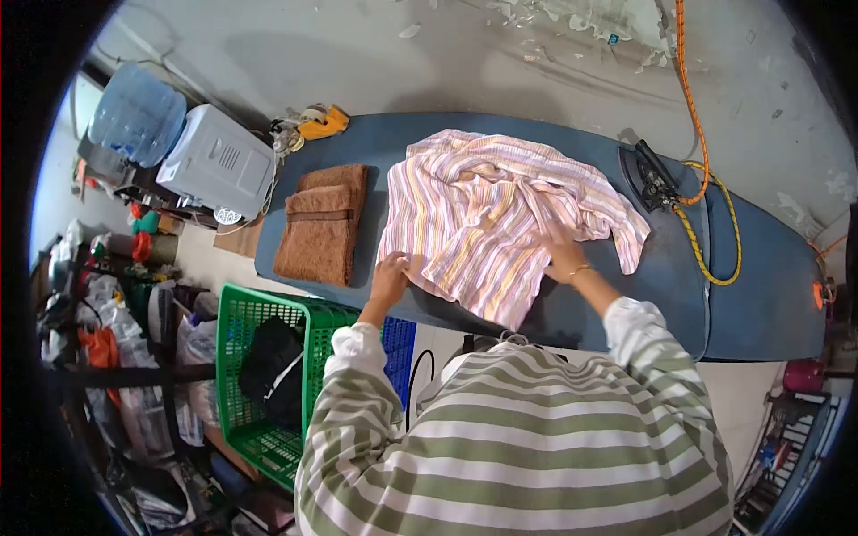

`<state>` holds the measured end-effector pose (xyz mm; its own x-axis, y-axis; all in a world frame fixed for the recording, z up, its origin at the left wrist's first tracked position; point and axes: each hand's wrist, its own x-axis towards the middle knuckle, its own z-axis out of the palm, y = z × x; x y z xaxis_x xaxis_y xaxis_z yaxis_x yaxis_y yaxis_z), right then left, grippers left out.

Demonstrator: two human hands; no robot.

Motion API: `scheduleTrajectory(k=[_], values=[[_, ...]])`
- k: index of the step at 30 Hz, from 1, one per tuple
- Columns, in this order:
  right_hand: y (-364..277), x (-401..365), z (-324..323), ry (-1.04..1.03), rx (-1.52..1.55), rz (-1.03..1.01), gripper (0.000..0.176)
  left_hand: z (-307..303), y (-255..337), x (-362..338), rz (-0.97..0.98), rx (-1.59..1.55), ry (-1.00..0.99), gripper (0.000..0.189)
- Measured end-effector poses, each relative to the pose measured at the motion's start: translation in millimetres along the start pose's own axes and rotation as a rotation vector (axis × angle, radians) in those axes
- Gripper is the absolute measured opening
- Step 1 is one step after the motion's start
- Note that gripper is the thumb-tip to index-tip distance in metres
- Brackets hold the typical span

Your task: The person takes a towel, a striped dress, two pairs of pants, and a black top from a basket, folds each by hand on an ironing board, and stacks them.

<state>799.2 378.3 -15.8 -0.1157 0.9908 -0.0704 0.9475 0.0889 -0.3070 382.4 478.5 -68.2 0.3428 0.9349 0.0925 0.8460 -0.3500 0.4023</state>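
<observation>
A pink, white and yellow striped shirt (465, 214) lies spread and rumpled on the blue ironing board (581, 326), one sleeve stretched toward the right. My left hand (388, 279) is at the shirt's lower left edge, its fingers closed on the cloth. On the lower middle of the shirt rests my right hand (565, 257), fingers stretched over the folds; its fingertips are partly lost among them. An iron (651, 177) stands at the back right of the board, apart from both hands. Left of the shirt sits a folded brown towel (320, 228).
An orange cord (684, 80) hangs down to the iron and loops over the board. A yellow tape dispenser (323, 122) is at the back left corner. Below the board's left side stands a green basket (308, 357) with dark cloth inside. A water dispenser (219, 165) stands farther left.
</observation>
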Motion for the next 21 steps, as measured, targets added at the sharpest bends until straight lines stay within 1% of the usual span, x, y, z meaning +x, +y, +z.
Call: scheduleTrajectory(k=[1, 2, 3, 4, 5, 6, 7, 8, 9, 10, 11, 12, 13, 14, 15, 16, 17, 18, 19, 20, 21], values=[[-10.2, 7.5, 13.3, -0.034, -0.140, -0.026, 0.069, -15.7, 5.8, 4.9, -0.038, -0.116, 0.075, 0.016], [-7.8, 20.1, 41.5, -0.217, -0.076, 0.009, 0.043, -45.9, 10.0, 7.7, -0.167, -0.160, 0.231, 0.015], [-10.9, 27.1, 63.3, -0.257, 0.039, 0.017, 0.020, -61.7, -43.9, 9.0, -0.294, -0.443, 0.354, 0.012], [-38.7, 31.6, 39.8, -0.445, 0.304, 0.026, 0.012, -78.2, -96.3, 10.5, -0.381, -0.781, 0.539, 0.011], [-58.8, 37.5, 23.8, -0.666, 0.314, -0.134, 0.015, -94.5, -147.9, 12.0, -0.425, -1.067, 0.758, 0.012], [-67.0, 33.0, 22.5, -0.788, 0.709, -0.293, 0.019, -129.4, -131.8, 3.8, -0.337, -0.977, 1.006, 0.007], [-80.9, 34.1, 6.1, -1.099, 0.902, -0.145, 0.024, -163.8, -120.7, -2.4, -0.604, -0.919, 1.148, 0.007], [-81.8, 42.1, -15.2, -1.018, 0.976, -0.113, 0.025, -193.0, -107.7, -1.6, -0.692, -0.915, 1.240, 0.012], [-76.2, 54.9, -28.6, -0.936, 1.053, -0.082, 0.026, -199.2, -130.3, -5.9, -0.685, -0.922, 1.245, 0.016], [-53.4, 75.0, -18.6, -0.666, 0.992, 0.157, 0.030, -202.8, -133.4, -6.0, -0.702, -0.603, 1.151, 0.019], [7.8, 98.9, 34.6, -0.090, 0.726, -0.093, 0.043, -204.2, -133.4, 0.3, -0.704, -0.293, 1.044, 0.021], [7.6, 120.0, -16.0, -0.179, 0.227, 0.372, 0.047, -194.4, -135.9, 11.7, -0.598, -0.241, 0.944, 0.023], [24.8, 123.9, -13.1, 0.398, -0.175, 0.328, 0.044, -181.0, -133.1, 24.1, -0.494, -0.190, 0.842, 0.026], [45.7, 129.9, -8.9, 0.351, -0.219, 0.385, 0.040, -172.2, -98.4, 48.3, -0.441, -0.185, 0.793, 0.027], [68.0, 136.3, -5.2, 0.301, -0.263, 0.447, 0.036, -158.1, -84.6, 72.5, -0.259, -0.214, 0.655, 0.029], [93.8, 148.9, -6.7, 0.128, -0.117, 0.486, 0.023, -142.8, -72.6, 96.6, -0.077, -0.243, 0.513, 0.033], [113.9, 168.6, -13.3, -0.038, 0.028, 0.517, 0.015, -121.5, -54.3, 122.4, 0.000, -0.252, 0.416, 0.036], [119.6, 180.2, -25.8, 0.197, 0.052, 0.376, 0.017, -115.1, -19.8, 146.3, 0.044, -0.310, 0.247, 0.040], [115.3, 190.9, -54.3, 0.293, 0.122, 0.340, 0.018, -81.5, -18.3, 170.3, 0.062, -0.390, 0.149, 0.044], [103.6, 200.0, -91.9, 0.390, 0.191, 0.307, 0.019, -52.7, -9.4, 191.5, 0.119, -0.272, 0.130, 0.047], [87.3, 205.6, -133.6, 0.358, 0.245, 0.336, 0.021, -25.5, -0.5, 204.4, 0.175, -0.156, 0.103, 0.050]])
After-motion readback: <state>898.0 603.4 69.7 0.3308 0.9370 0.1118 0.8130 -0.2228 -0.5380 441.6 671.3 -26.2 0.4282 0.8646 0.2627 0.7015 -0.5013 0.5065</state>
